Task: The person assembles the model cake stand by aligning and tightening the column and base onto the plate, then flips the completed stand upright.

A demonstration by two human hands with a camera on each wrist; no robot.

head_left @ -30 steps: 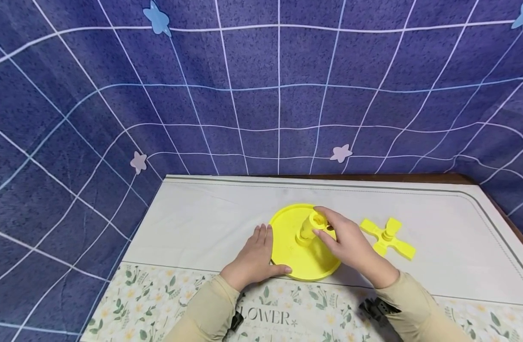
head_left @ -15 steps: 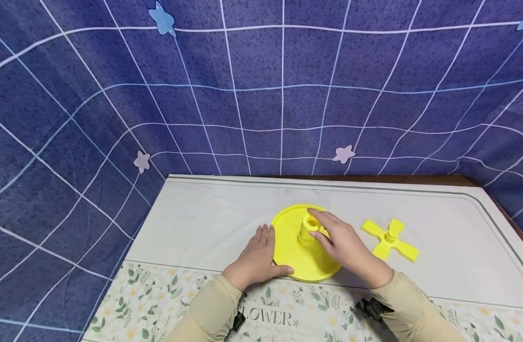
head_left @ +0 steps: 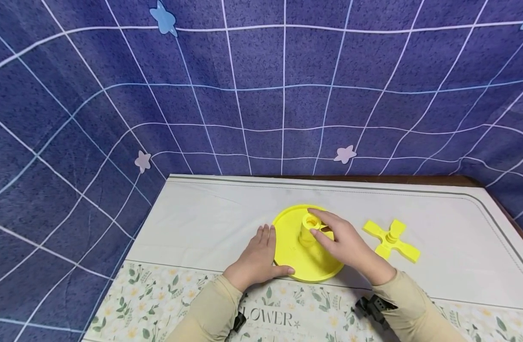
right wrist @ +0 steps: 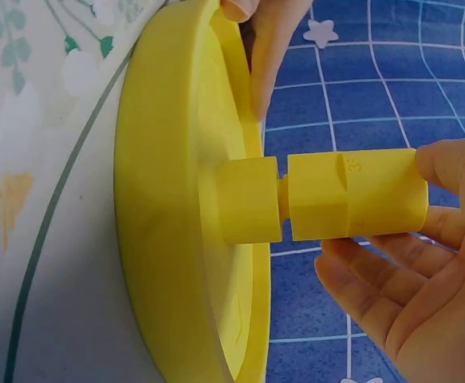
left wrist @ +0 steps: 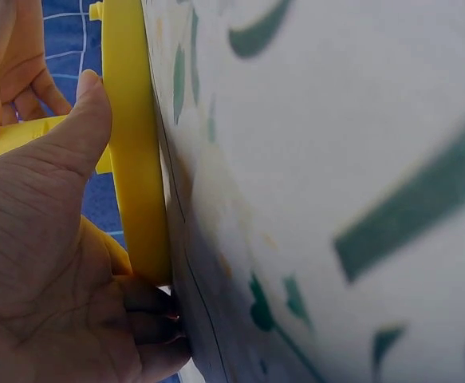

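A shallow round yellow tray-like base (head_left: 292, 259) with a raised rim lies on the table, a short round stub (right wrist: 250, 201) standing at its middle. My right hand (head_left: 347, 242) pinches a hollow yellow cylinder (head_left: 307, 232) between thumb and fingers. Marked with a small digit, the cylinder (right wrist: 368, 194) lines up with the stub; a narrow neck shows in the gap between them in the right wrist view. Fingers straight and thumb spread, my left hand (head_left: 258, 256) rests against the base's left and near rim. In the left wrist view its thumb lies by the rim.
A yellow four-bladed piece (head_left: 391, 240) with a threaded-looking post lies on the table right of my right hand. White and floral cloth (head_left: 193, 228) covers the table. A blue gridded curtain (head_left: 261, 95) hangs behind and at both sides.
The cylinder, tilted to the right a second ago, now stands more upright over the stub, with my right hand shifted slightly left. My left hand stays at the rim.
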